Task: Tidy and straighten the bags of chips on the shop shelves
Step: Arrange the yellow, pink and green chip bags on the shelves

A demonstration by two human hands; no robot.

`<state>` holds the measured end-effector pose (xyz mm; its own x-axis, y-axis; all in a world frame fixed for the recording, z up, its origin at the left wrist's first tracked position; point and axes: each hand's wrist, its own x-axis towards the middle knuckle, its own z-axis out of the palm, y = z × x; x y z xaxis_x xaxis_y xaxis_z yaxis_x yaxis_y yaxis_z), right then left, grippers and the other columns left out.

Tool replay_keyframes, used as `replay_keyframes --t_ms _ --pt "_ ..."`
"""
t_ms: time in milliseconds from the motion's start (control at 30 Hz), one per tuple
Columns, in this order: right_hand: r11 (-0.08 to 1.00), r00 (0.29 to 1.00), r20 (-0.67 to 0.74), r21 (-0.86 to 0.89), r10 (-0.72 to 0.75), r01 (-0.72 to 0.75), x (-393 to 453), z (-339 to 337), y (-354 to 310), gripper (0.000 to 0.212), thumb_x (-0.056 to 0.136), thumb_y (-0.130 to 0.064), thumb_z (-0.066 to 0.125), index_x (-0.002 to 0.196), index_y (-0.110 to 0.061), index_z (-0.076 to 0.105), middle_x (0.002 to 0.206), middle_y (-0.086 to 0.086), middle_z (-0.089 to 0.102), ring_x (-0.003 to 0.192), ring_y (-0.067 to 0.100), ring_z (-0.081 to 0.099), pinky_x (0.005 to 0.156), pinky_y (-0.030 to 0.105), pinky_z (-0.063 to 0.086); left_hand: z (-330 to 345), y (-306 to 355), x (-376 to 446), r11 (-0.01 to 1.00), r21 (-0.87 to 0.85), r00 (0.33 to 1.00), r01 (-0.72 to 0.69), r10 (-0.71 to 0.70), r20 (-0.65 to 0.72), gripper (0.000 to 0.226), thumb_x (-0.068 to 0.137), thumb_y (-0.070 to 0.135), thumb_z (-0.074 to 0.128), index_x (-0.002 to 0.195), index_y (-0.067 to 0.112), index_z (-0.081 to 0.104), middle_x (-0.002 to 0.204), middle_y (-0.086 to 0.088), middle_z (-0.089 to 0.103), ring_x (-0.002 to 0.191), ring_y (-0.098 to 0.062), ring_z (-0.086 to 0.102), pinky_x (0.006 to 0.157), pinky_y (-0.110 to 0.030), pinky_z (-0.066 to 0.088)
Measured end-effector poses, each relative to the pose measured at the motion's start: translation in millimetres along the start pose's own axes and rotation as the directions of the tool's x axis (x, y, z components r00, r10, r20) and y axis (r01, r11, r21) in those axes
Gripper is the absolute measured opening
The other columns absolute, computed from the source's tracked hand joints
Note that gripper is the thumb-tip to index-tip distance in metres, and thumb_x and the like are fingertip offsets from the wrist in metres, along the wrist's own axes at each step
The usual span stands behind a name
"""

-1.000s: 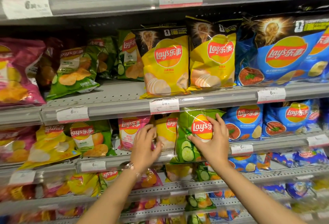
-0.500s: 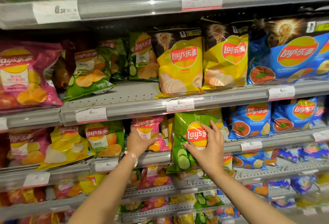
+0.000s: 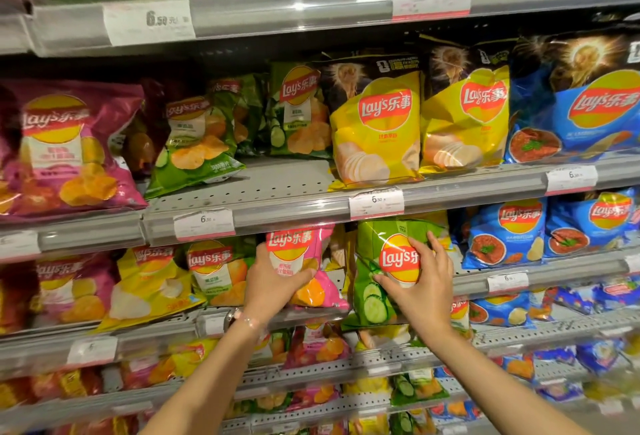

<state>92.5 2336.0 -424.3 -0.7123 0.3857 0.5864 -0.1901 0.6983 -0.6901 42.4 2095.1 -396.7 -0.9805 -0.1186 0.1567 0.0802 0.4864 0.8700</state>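
Straightening two bags, much still untidy.
Left hand (image 3: 273, 287) grips the pink bag (image 3: 304, 263); right hand (image 3: 420, 284), fingers spread, presses the green bag (image 3: 377, 282) beside it.

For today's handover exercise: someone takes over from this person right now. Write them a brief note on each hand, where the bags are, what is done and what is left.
Left hand: grips the pink bag at its left side, thumb across the front.
Right hand: fingers spread on the green cucumber bag, holding it upright.
Both bags stand side by side at the front of the shelf.
Done: these two face forward.
Left: the tilted green bag on the shelf above, and the leaning yellow bag to the left.
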Motion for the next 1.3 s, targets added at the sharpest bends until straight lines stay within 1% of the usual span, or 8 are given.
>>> replay_keyframes --t_ms 200,367,500,633,700,1000,1133,1300 --pt "0.997 0.996 0.048 -0.002 -0.074 0.074 -7 6 -12 0.076 0.058 -0.034 0.090 0.123 -0.013 0.057 0.146 0.010 0.038 0.132 0.031 0.036 0.097 0.038 0.035 -34 -12 -30 0.999 -0.030 1.000 0.030 -0.029 0.010 0.058 0.057 0.044 0.088 0.098 0.040 0.047 0.089 0.019 0.065 0.078 0.006 0.061 0.057 -0.013 0.042" --pt "0.999 0.995 0.093 0.049 -0.027 0.023 -16 24 -29 0.077 0.059 -0.037 0.088 0.125 -0.018 0.055 0.148 0.006 0.036 0.135 0.028 0.033 0.102 0.037 0.032 -62 -20 -45 0.997 0.017 0.997 0.071 -0.071 0.032 0.076 0.053 0.048 0.089 0.113 0.035 0.045 0.095 0.016 0.065 0.086 -0.004 0.063 0.067 -0.027 0.052" --pt "0.998 0.993 0.114 0.067 -0.018 0.011 -19 42 -44 0.078 0.058 -0.039 0.088 0.126 -0.020 0.055 0.148 0.007 0.037 0.134 0.028 0.034 0.102 0.037 0.031 -79 -27 -55 0.997 -0.028 0.993 0.079 -0.076 0.086 0.080 0.047 0.047 0.089 0.115 0.035 0.048 0.097 0.013 0.068 0.087 -0.005 0.065 0.066 -0.027 0.054" --pt "0.997 0.988 0.150 0.079 -0.039 0.027 -16 62 -59 0.078 0.061 -0.041 0.086 0.128 -0.020 0.053 0.149 0.006 0.034 0.136 0.025 0.031 0.099 0.033 0.031 -94 -37 -64 0.997 -0.032 0.995 0.064 -0.061 0.079 0.072 0.051 0.032 0.092 0.110 0.036 0.051 0.092 0.017 0.070 0.081 0.002 0.065 0.057 -0.014 0.048" --pt "0.996 0.984 0.168 0.074 -0.052 0.040 -13 73 -67 0.079 0.062 -0.042 0.086 0.129 -0.019 0.052 0.149 0.007 0.034 0.136 0.026 0.030 0.100 0.034 0.032 -100 -44 -67 0.997 -0.044 0.997 0.056 -0.054 0.047 0.066 0.053 0.026 0.093 0.104 0.036 0.051 0.089 0.023 0.069 0.079 0.002 0.065 0.055 -0.013 0.048" --pt "1.000 0.980 0.200 -0.028 -0.004 0.009 4 121 -96 0.079 0.064 -0.039 0.084 0.126 -0.004 0.049 0.129 0.019 0.045 0.125 0.034 0.038 0.102 0.037 0.033 -111 -57 -72 0.998 -0.044 0.995 0.050 -0.053 -0.088 0.076 0.053 0.039 0.092 0.113 0.040 0.046 0.096 0.018 0.065 0.087 0.001 0.062 0.063 -0.019 0.047" --pt "0.995 0.971 0.231 -0.086 0.060 -0.041 8 135 -99 0.083 0.069 -0.041 0.081 0.131 0.000 0.043 0.132 0.023 0.042 0.128 0.036 0.035 0.103 0.039 0.033 -110 -59 -75 0.998 -0.035 0.994 0.048 -0.051 -0.096 0.074 0.056 0.038 0.091 0.115 0.038 0.045 0.098 0.017 0.065 0.088 0.001 0.062 0.066 -0.021 0.050" --pt "0.987 0.947 0.307 -0.153 0.094 -0.048 8 147 -95 0.079 0.077 -0.041 0.074 0.133 0.002 0.039 0.137 0.025 0.035 0.131 0.036 0.029 0.107 0.038 0.029 -109 -62 -80 1.000 0.002 0.998 0.030 -0.030 -0.061 0.071 0.057 0.035 0.090 0.114 0.033 0.047 0.100 0.012 0.066 0.090 -0.008 0.064 0.074 -0.037 0.056"
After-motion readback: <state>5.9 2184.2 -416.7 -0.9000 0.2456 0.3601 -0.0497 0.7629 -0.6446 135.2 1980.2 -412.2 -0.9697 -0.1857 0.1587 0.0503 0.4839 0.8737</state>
